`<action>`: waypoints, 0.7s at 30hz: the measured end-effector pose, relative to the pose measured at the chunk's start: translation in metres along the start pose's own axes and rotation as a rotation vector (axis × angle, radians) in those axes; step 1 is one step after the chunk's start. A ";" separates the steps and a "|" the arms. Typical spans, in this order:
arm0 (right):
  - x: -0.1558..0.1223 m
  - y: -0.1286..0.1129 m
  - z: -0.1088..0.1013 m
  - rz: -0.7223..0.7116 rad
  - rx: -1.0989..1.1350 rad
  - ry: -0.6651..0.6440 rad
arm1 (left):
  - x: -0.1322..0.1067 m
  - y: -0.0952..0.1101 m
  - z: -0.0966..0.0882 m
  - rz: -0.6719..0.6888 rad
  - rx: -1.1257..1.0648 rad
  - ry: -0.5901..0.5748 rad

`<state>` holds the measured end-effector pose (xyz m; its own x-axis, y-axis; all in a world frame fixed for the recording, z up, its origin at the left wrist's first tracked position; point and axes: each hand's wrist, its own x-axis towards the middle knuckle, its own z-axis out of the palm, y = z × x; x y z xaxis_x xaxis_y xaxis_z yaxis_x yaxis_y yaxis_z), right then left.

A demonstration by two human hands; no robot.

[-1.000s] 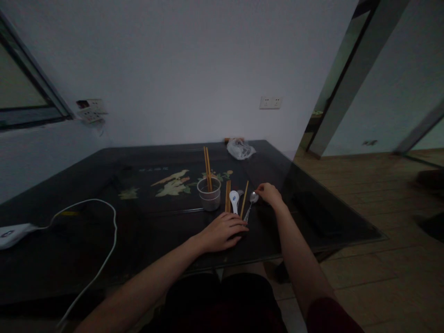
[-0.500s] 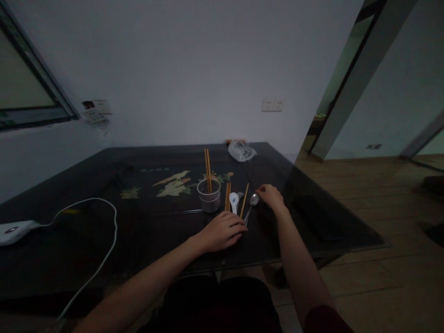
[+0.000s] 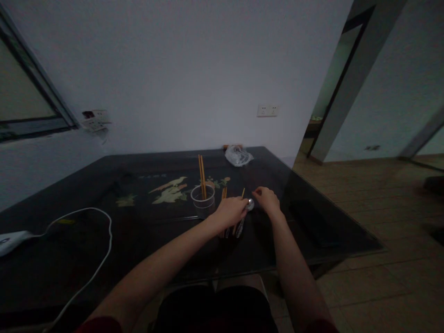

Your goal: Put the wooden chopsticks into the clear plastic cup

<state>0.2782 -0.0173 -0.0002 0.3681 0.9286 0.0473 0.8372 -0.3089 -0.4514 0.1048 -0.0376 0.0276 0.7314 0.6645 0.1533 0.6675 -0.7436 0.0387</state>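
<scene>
My left hand (image 3: 231, 212) reaches over the utensils on the dark table, its fingertips closed at the neck of a metal spoon (image 3: 250, 205). The spoon's bowl shows just past the fingers. Under and around this hand lie wooden chopsticks (image 3: 224, 192) and another thin chopstick (image 3: 243, 192); the white spoon is hidden beneath it. My right hand (image 3: 268, 201) hovers just right of the spoon bowl, fingers curled together and apart from it, with nothing visible in them. To the left stands a clear plastic cup (image 3: 203, 206) holding two upright chopsticks (image 3: 202, 175).
A crumpled plastic bag (image 3: 238, 156) lies at the back of the table (image 3: 145, 245) by the wall. A dark flat object (image 3: 314, 224) rests at the right. At the left, a white cable (image 3: 110, 231) runs from a white device (image 3: 15, 241).
My left hand has moved up and over the utensils, from the handle ends to the metal spoon's bowl end. My right hand stays near the spoon. The view has shifted slightly.
</scene>
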 end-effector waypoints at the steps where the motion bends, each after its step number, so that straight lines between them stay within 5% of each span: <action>1: 0.000 -0.001 0.000 -0.001 0.003 -0.003 | 0.007 0.002 0.002 -0.033 0.028 -0.018; 8: -0.001 -0.003 0.000 -0.004 0.015 -0.013 | 0.038 0.003 0.009 -0.265 0.086 -0.187; 21: -0.001 -0.004 -0.001 -0.003 0.008 -0.014 | 0.038 0.006 0.019 -0.316 0.036 -0.258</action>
<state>0.2748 -0.0176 0.0025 0.3602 0.9322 0.0361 0.8347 -0.3047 -0.4588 0.1391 -0.0158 0.0147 0.4974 0.8601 -0.1136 0.8661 -0.4997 0.0086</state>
